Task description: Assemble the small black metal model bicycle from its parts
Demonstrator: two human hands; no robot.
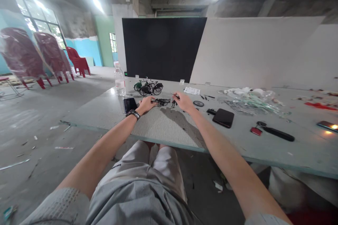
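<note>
thin held item (173, 95), too small to name

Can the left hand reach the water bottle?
Probably yes: the left hand is close to the plastic water bottle, and only a flat black phone lies between them on the table, low enough for the hand to pass over.
</note>
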